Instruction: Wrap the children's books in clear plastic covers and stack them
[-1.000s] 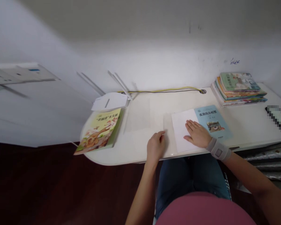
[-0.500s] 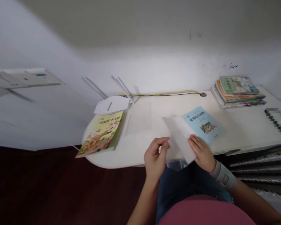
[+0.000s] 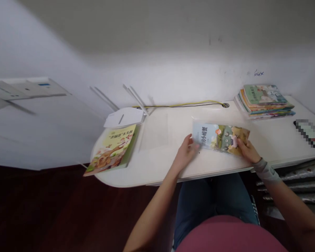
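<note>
A picture book (image 3: 220,139) with a pale blue and green cover, showing cartoon animals, lies sideways between my hands above the white desk. My right hand (image 3: 249,151) grips its right end, thumb on the cover. At the left end, my left hand (image 3: 186,152) has its fingers closed around the lower corner; slight blur softens the fingertips. A clear plastic sheet (image 3: 155,134) rests flat on the desk to the left. Farther left, a yellow-green book (image 3: 111,148) with an animal drawing overhangs the desk's rounded edge.
A white router (image 3: 124,118) with raised antennas stands by the wall. Thin cables (image 3: 183,105) run to a desk hole (image 3: 225,105). At the back right is a book stack (image 3: 265,99), with a phone (image 3: 309,133) near the right edge. Wall sockets (image 3: 26,89) are at left.
The book has been turned: its illustrated cover now shows where white pages and clear film were seen. Both hands have moved forward over the desk, the right one also rightward.
</note>
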`<control>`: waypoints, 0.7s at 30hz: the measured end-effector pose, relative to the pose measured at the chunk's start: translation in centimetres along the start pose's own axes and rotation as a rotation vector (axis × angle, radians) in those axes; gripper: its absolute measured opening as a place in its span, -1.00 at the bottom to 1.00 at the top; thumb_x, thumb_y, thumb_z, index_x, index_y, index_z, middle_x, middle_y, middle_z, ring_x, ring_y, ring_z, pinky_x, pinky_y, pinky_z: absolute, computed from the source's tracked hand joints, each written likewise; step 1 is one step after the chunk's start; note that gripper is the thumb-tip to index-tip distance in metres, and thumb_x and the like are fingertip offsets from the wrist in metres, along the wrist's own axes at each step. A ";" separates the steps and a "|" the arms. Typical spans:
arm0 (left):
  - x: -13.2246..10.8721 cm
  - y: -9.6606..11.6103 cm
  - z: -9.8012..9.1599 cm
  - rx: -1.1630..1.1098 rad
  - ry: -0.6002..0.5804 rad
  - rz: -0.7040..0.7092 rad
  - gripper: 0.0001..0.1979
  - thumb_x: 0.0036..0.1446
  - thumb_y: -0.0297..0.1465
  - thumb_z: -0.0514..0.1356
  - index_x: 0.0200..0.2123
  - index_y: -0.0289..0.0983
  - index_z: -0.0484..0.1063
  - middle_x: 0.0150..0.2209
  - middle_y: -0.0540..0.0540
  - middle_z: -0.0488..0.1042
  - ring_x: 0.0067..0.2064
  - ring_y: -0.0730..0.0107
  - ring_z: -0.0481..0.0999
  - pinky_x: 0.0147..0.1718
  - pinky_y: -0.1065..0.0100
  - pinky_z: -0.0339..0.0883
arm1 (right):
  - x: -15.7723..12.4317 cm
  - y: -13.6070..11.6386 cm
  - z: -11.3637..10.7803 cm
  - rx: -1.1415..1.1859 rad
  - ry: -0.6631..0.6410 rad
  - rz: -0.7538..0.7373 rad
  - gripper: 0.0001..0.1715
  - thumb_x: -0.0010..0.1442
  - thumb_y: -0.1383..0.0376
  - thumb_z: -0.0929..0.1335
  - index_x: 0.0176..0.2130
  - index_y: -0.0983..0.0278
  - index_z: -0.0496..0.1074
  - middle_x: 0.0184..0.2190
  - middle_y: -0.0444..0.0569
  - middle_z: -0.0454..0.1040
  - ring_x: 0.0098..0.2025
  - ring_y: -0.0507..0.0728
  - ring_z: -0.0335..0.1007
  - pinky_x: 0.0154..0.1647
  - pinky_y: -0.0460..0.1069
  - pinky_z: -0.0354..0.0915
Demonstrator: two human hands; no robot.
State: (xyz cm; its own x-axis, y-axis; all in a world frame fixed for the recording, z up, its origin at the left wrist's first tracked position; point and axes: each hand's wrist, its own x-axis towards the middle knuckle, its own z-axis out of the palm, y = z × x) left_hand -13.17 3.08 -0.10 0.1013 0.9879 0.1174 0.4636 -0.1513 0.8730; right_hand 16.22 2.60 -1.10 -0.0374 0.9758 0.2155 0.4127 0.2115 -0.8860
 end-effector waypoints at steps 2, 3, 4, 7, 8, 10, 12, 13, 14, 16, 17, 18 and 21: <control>1.7 0.1 0.2 0.064 -0.123 0.014 -0.51 0.10 -0.14 0.11 0.04 -0.28 0.24 -0.10 -0.19 0.48 -0.12 0.24 0.48 -0.15 0.22 0.36 | 1.2 0.3 -0.7 0.063 -0.007 0.083 -0.32 0.16 -0.16 0.22 -0.07 0.29 0.49 -0.11 0.03 0.55 0.01 0.29 0.42 0.07 0.19 0.32; 2.4 0.3 0.3 0.099 -0.160 0.011 -0.55 0.10 -0.14 0.11 0.00 -0.27 0.26 -0.14 -0.16 0.49 -0.17 0.25 0.49 -0.19 0.23 0.36 | 1.7 0.4 -0.9 0.095 0.001 0.105 -0.31 0.13 -0.17 0.24 -0.09 0.31 0.50 -0.15 0.03 0.57 -0.04 0.30 0.45 0.03 0.19 0.35; 3.0 0.6 0.5 0.140 -0.185 0.002 -0.58 0.10 -0.14 0.11 -0.04 -0.25 0.28 -0.19 -0.13 0.50 -0.22 0.26 0.49 -0.23 0.25 0.36 | 2.1 0.6 -1.1 0.127 0.015 0.116 -0.30 0.10 -0.18 0.26 -0.11 0.31 0.50 -0.17 0.02 0.57 -0.08 0.30 0.47 -0.02 0.19 0.38; 4.4 1.2 0.8 0.268 -0.209 -0.024 -0.67 0.12 -0.14 0.09 -0.14 -0.23 0.29 -0.31 -0.07 0.48 -0.32 0.29 0.47 -0.33 0.30 0.32 | 3.0 0.9 -1.3 0.208 0.057 0.124 -0.35 0.05 -0.15 0.33 -0.13 0.30 0.51 -0.19 -0.01 0.58 -0.12 0.26 0.48 -0.10 0.14 0.41; 4.7 1.3 0.9 0.306 -0.206 -0.031 -0.69 0.13 -0.15 0.08 -0.16 -0.23 0.29 -0.34 -0.05 0.47 -0.35 0.30 0.46 -0.35 0.31 0.30 | 3.3 1.2 -1.3 0.224 0.066 0.129 -0.37 0.03 -0.14 0.34 -0.15 0.29 0.50 -0.21 -0.02 0.58 -0.15 0.24 0.48 -0.13 0.12 0.42; 5.2 1.4 1.2 0.359 -0.181 -0.054 -0.70 0.14 -0.17 0.07 -0.15 -0.22 0.29 -0.35 -0.05 0.46 -0.36 0.30 0.46 -0.36 0.32 0.28 | 3.8 1.7 -1.3 0.208 0.086 0.144 -0.41 0.02 -0.12 0.35 -0.19 0.29 0.49 -0.29 -0.04 0.58 -0.23 0.19 0.49 -0.22 0.07 0.42; 5.5 1.5 1.6 0.406 -0.161 -0.085 -0.70 0.13 -0.20 0.09 -0.12 -0.22 0.28 -0.33 -0.06 0.47 -0.34 0.30 0.46 -0.36 0.33 0.27 | 4.4 2.4 -1.4 0.089 0.126 0.146 -0.45 0.01 -0.10 0.35 -0.24 0.30 0.47 -0.40 -0.06 0.55 -0.33 0.14 0.45 -0.31 0.03 0.40; 5.7 1.4 1.8 0.433 -0.157 -0.095 -0.70 0.12 -0.22 0.10 -0.11 -0.22 0.27 -0.31 -0.07 0.48 -0.32 0.29 0.47 -0.35 0.33 0.27 | 4.8 2.8 -1.6 0.014 0.152 0.143 -0.47 0.01 -0.08 0.35 -0.25 0.30 0.46 -0.44 -0.07 0.53 -0.36 0.13 0.43 -0.33 0.02 0.38; 5.8 1.4 1.9 0.461 -0.159 -0.101 -0.70 0.11 -0.23 0.11 -0.10 -0.23 0.28 -0.28 -0.09 0.48 -0.30 0.28 0.47 -0.34 0.33 0.27 | 5.2 3.1 -1.7 -0.065 0.177 0.138 -0.50 0.00 -0.05 0.36 -0.25 0.31 0.44 -0.46 -0.08 0.50 -0.39 0.11 0.40 -0.34 0.01 0.35; 6.2 1.5 2.1 0.527 -0.174 -0.110 -0.67 0.10 -0.23 0.12 -0.09 -0.25 0.29 -0.23 -0.13 0.48 -0.25 0.25 0.47 -0.32 0.32 0.26 | 5.9 3.6 -2.0 -0.223 0.202 0.139 -0.55 -0.01 0.06 0.38 -0.22 0.32 0.43 -0.47 -0.08 0.47 -0.40 0.10 0.35 -0.31 0.01 0.30; 6.4 1.5 2.1 0.559 -0.186 -0.119 -0.65 0.09 -0.22 0.13 -0.09 -0.26 0.29 -0.21 -0.15 0.47 -0.22 0.23 0.47 -0.31 0.32 0.26 | 6.2 3.8 -2.1 -0.299 0.192 0.140 -0.57 -0.03 0.11 0.38 -0.20 0.33 0.42 -0.46 -0.09 0.45 -0.40 0.09 0.34 -0.30 0.00 0.27; 6.7 1.5 2.1 0.589 -0.202 -0.132 -0.63 0.08 -0.20 0.14 -0.08 -0.27 0.30 -0.18 -0.17 0.47 -0.19 0.21 0.47 -0.30 0.32 0.26 | 6.6 3.9 -2.2 -0.367 0.168 0.139 -0.59 -0.03 0.17 0.39 -0.19 0.33 0.41 -0.46 -0.09 0.44 -0.40 0.09 0.32 -0.30 -0.01 0.25; 7.9 1.3 1.9 0.644 -0.254 -0.176 -0.58 0.01 -0.13 0.19 -0.13 -0.28 0.36 -0.11 -0.22 0.45 -0.18 0.19 0.47 -0.31 0.33 0.26 | 7.7 4.0 -2.3 -0.491 0.087 0.121 -0.68 -0.05 0.25 0.39 -0.24 0.31 0.42 -0.50 -0.13 0.39 -0.42 0.06 0.28 -0.34 -0.05 0.17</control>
State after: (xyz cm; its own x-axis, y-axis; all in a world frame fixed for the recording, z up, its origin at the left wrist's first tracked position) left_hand -10.14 10.67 1.06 0.1427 0.9728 -0.1823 0.9119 -0.0576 0.4063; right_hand 19.71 10.82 -1.99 0.1045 0.9790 0.1748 0.7891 0.0254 -0.6137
